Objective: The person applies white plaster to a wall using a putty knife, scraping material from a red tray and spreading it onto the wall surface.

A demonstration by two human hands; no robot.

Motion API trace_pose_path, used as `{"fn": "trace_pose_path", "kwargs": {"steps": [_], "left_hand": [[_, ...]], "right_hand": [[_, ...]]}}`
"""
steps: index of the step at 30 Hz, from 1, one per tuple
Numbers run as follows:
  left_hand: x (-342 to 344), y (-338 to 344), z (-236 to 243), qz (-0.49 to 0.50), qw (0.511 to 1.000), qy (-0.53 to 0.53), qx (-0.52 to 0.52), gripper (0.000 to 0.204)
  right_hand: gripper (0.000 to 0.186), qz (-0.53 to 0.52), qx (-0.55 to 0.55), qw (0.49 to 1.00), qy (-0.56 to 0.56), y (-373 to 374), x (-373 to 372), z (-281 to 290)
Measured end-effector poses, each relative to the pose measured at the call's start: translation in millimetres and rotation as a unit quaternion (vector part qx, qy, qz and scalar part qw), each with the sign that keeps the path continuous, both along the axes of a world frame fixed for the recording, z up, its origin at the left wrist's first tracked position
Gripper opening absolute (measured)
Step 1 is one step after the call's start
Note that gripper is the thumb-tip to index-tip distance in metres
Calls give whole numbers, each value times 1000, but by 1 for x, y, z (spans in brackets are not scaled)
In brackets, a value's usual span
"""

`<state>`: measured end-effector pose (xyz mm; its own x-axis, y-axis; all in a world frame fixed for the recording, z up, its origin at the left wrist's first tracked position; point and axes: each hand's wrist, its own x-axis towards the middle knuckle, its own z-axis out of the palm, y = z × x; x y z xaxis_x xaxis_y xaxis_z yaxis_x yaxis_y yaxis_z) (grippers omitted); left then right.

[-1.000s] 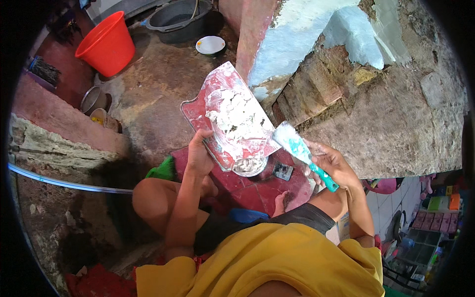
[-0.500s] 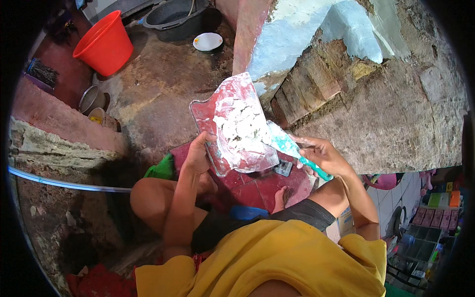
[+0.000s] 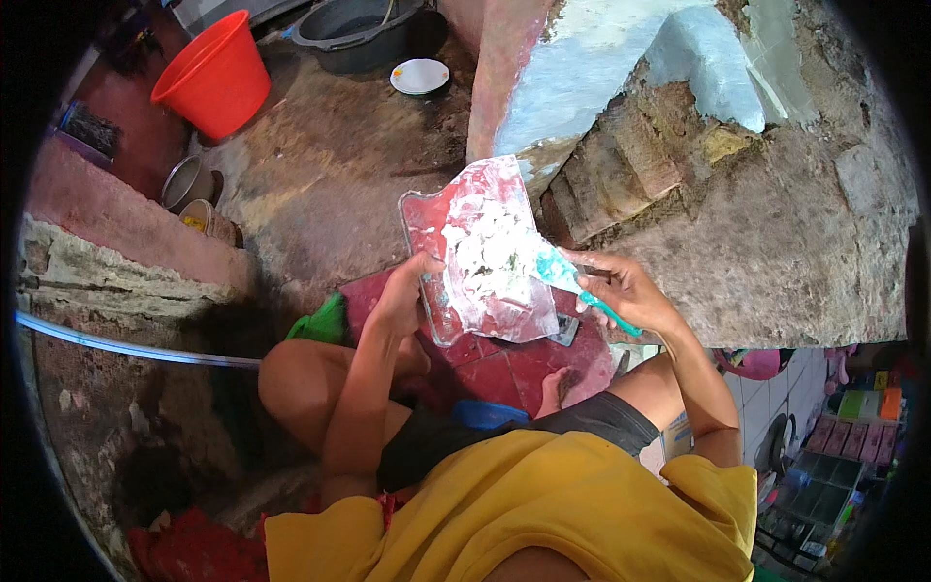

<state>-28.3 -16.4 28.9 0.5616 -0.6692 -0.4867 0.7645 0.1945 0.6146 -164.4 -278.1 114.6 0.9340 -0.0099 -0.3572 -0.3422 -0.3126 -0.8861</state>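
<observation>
Rough wall (image 3: 776, 262), partly coated pale blue, upper right. Red floor tiles (image 3: 490, 375) below. Red board (image 3: 423, 218) above tiles, left hand (image 3: 400, 296) gripping its left edge. White paste (image 3: 483, 242) heaped on board (smears spread around it). Right hand (image 3: 638, 299), fingers wrapped round turquoise-handled scraper (image 3: 557, 270), blade at board's right edge.

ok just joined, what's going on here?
A person in a yellow shirt sits holding a red board in the left hand, with white paste spread over much of it. The right hand grips a teal-handled scraper, its blade at the paste's right side. Beyond the board, a red bucket and a dark basin stand on the floor.
</observation>
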Motion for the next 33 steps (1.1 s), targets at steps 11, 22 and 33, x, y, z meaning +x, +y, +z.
{"fn": "trace_pose_path", "kwargs": {"steps": [11,22,33], "left_hand": [[2,-6,7,73,975,49,-204,51],[0,-1,4,94,934,70,-337,47],[0,1,7,107,937,57,-327,47]], "right_hand": [[50,34,-299,891,-341,3,-1,-11],[55,66,-357,799,-478,8,-3,-29],[52,40,-340,818,-461,10,-15,-41]]}}
